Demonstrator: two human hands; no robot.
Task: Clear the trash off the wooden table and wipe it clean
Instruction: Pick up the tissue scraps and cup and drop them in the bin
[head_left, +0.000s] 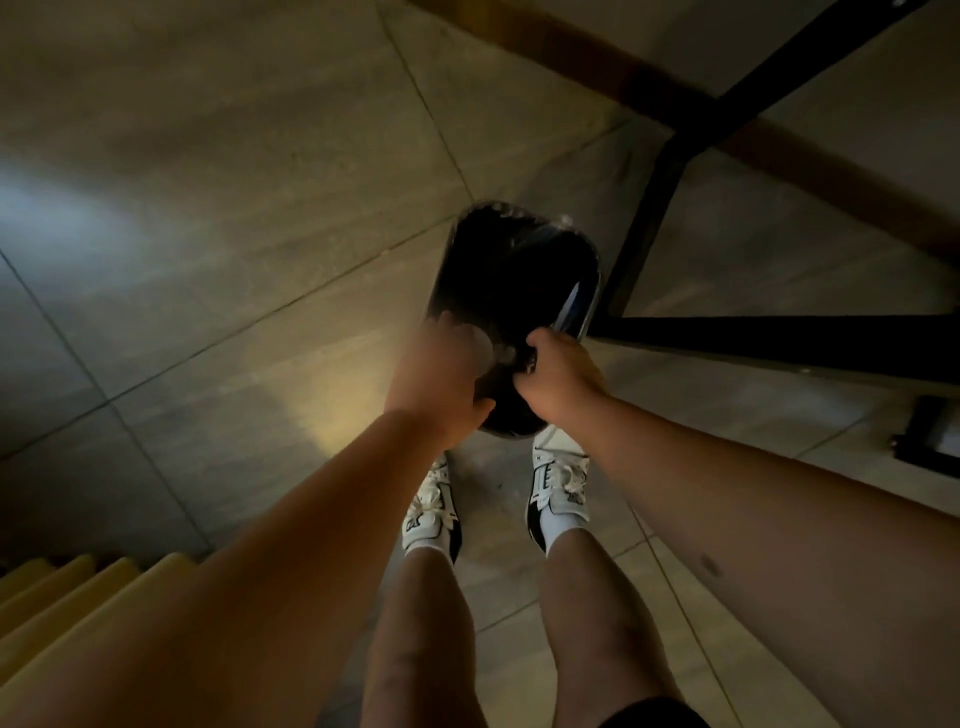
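A person standing on a tiled floor (208, 156) holds a black-lined trash bin (514, 291), long axis running away from the feet, beside a black table frame (649, 218). The left hand (441, 379) and right hand (558, 379) both grip its near rim.

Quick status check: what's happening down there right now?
Both hands, left hand and right hand, gripping black bin rim. Bin on tiled floor. Table frame close beside.
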